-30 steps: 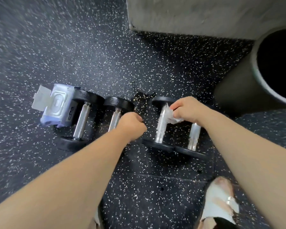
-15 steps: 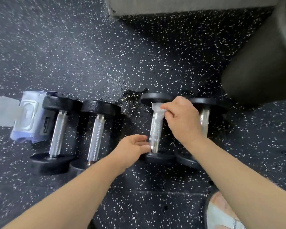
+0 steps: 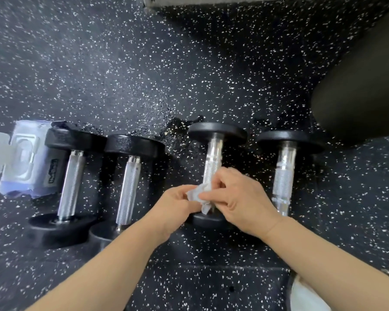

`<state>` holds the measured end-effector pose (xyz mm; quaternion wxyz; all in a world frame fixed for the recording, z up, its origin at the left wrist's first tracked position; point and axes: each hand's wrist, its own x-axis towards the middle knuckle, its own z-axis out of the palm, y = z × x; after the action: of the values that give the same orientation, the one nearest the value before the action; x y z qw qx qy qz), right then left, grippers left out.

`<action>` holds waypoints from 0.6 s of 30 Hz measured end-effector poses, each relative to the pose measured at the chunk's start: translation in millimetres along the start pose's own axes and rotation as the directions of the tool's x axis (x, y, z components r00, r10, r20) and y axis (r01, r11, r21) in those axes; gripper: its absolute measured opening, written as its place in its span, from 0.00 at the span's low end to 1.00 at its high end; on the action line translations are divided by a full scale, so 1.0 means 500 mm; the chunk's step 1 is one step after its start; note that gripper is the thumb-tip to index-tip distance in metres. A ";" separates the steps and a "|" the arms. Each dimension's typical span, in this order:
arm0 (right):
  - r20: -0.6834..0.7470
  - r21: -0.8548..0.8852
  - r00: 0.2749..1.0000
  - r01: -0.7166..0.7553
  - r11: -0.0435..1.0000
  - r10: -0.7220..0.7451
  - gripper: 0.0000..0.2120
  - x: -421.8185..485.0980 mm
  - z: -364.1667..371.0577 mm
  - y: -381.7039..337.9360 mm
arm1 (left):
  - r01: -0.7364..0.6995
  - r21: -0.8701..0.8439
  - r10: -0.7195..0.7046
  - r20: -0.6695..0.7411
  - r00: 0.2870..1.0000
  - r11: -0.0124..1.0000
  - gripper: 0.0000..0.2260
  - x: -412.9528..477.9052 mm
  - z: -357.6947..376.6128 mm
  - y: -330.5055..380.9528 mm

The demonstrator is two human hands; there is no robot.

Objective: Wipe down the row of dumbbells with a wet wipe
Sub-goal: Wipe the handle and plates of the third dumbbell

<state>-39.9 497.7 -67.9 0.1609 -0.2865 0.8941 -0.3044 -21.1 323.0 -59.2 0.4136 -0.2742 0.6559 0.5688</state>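
Several black dumbbells with chrome handles lie in a row on the speckled floor. Above the near end of the third dumbbell [image 3: 214,153], a crumpled white wet wipe [image 3: 199,194] is held between both hands. My left hand [image 3: 177,207] grips its left side and my right hand [image 3: 238,200] pinches its right side. The near part of that dumbbell's handle is hidden by my hands. The first dumbbell [image 3: 71,180], the second dumbbell [image 3: 129,182] and the fourth dumbbell [image 3: 283,176] lie untouched.
An open pack of wet wipes [image 3: 20,160] lies against the far-left dumbbell. A large dark cylinder [image 3: 364,86] stands at the right. A grey block edge [image 3: 234,1] runs along the top. A white shoe [image 3: 305,297] shows at the bottom right.
My right hand slid the wipe down the third dumbbell's handle to its near end. My left hand rose from the near plate and took hold of the wipe too.
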 end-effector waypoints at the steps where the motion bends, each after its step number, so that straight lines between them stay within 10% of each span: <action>1: -0.062 -0.064 0.998 0.008 0.998 -0.012 0.06 0.011 -0.003 0.006 | 0.000 -0.013 0.000 -0.004 1.000 1.000 0.12 0.002 -0.001 -0.001; 7: -0.447 -0.129 0.874 -0.273 0.953 0.190 0.11 0.080 -0.008 0.029 | 0.025 -0.063 -0.025 0.001 1.000 0.998 0.15 0.007 -0.008 -0.003; 11: -0.312 0.333 0.852 -0.316 0.888 0.420 0.12 0.055 0.007 0.012 | 0.015 -0.076 -0.014 0.015 1.000 0.997 0.15 0.007 -0.008 -0.005; 18: 0.114 0.238 0.926 -0.378 0.895 0.360 0.04 -0.002 0.017 -0.032 | -0.006 -0.074 0.012 0.073 0.997 0.997 0.13 0.008 -0.024 -0.004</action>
<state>-28.7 483.9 -63.9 0.2810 -0.0987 0.8795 -0.3711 -24.4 311.3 -63.4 0.4243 -0.2655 0.6200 0.6042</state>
